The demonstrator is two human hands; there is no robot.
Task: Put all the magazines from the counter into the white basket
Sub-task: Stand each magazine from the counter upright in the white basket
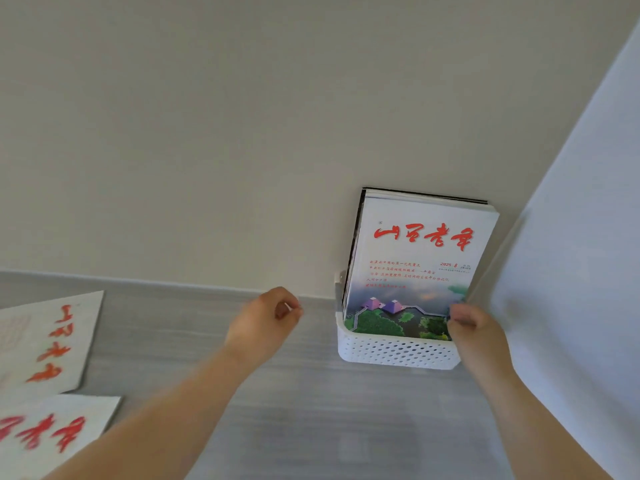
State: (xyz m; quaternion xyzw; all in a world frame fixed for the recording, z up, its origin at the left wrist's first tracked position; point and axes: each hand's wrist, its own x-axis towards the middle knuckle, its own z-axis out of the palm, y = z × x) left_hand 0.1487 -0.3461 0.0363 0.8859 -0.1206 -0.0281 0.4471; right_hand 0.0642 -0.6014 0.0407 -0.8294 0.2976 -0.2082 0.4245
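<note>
Magazines (419, 258) upright in white basket (398, 353), red-titled cover, right hand (474, 327) grip grasping front copy, left hand (266, 320) loosely curled, empty.

Both our forearms reach forward, bare. Our left hand (265, 320) hangs loosely curled, thumb and forefinger nearly pinched, holding nothing. Our right hand (472, 329) is closed, knuckles up, fingers (460, 315) curled inward at the front.
</note>
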